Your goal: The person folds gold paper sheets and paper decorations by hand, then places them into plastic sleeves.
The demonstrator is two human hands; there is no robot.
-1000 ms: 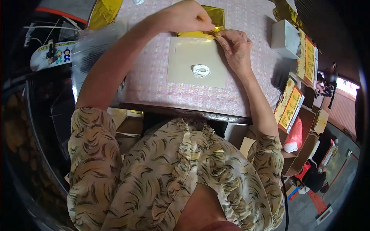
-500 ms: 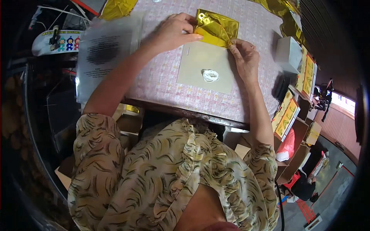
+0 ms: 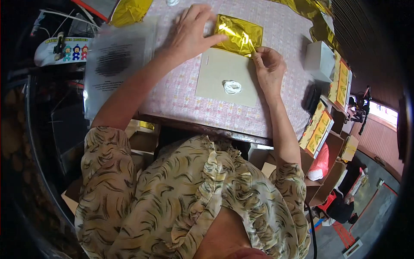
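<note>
A shiny gold foil sheet point(image 3: 239, 32), rectangular and creased, lies at the far edge of a beige card point(image 3: 222, 71). My right hand point(image 3: 270, 71) pinches the foil's near right corner between thumb and fingers. To the foil's left, my left hand point(image 3: 192, 32) is spread, its thumb reaching over or touching the left edge. Its other fingers are slightly blurred and hold nothing. On the card rests a small bundle of white cord point(image 3: 232, 87), looped into a coil.
Printed clear plastic sleeves point(image 3: 114, 82) lie at the table's left side. More gold foil point(image 3: 129, 11) sits at the back left. A white box point(image 3: 319, 62), a black object point(image 3: 312, 98) and yellow printed packages point(image 3: 319, 131) line the right side. Pink patterned cloth point(image 3: 172, 97) covers the table.
My left hand has let go of the foil and moved a little left, its fingers spreading. The folded, bunched foil now lies flatter. My right hand still pinches its corner.
</note>
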